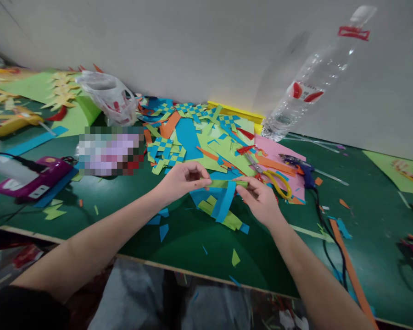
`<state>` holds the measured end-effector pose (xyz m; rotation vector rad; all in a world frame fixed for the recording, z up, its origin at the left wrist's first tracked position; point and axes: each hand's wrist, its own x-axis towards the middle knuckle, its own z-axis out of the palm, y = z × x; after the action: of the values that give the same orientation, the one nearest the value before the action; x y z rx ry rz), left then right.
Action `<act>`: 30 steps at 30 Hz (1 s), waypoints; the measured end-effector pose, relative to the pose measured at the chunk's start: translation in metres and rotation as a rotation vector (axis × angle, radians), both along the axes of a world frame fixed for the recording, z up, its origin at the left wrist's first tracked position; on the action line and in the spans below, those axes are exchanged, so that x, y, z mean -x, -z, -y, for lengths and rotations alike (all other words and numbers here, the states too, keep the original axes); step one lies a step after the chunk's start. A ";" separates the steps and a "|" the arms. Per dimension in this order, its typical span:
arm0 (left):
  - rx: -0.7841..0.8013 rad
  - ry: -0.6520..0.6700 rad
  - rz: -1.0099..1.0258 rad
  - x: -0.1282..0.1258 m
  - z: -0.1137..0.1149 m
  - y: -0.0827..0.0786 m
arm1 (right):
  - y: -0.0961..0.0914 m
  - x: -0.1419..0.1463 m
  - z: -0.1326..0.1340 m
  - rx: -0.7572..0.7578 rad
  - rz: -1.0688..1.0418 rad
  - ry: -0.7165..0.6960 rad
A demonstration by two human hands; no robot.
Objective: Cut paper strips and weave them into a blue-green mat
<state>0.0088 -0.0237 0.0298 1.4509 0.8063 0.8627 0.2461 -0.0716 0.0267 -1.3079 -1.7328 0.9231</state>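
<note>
My left hand (185, 179) and my right hand (259, 196) each pinch one end of a green paper strip (227, 183) held level above the green table (179, 238). A blue paper strip (226, 201) hangs over the green one and droops toward the table. Under my hands lies a small heap of blue and green strips (220, 213). Yellow-handled scissors (273, 178) lie just right of my right hand.
Woven blue-and-green paper squares (167, 151) and coloured scraps cover the table's middle. A clear plastic bottle (313, 82) leans on the wall. A blue glue gun (301, 169) with cable lies right, a purple glue gun (37, 176) left, a plastic bag (110, 98) behind. The table's front edge (192, 272) is near me.
</note>
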 end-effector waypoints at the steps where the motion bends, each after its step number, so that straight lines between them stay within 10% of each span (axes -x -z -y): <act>1: 0.002 -0.004 0.000 0.000 0.000 -0.001 | 0.000 0.000 0.000 -0.009 -0.017 -0.001; 18: -0.021 0.345 -0.182 -0.003 0.006 -0.001 | 0.003 -0.003 -0.004 0.081 -0.301 0.036; 30: -0.202 0.277 -0.238 -0.004 0.009 -0.002 | -0.002 0.001 0.001 0.191 -0.359 -0.157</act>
<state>0.0125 -0.0323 0.0317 1.8199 0.6840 0.5800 0.2450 -0.0721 0.0284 -1.0526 -1.5082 1.3519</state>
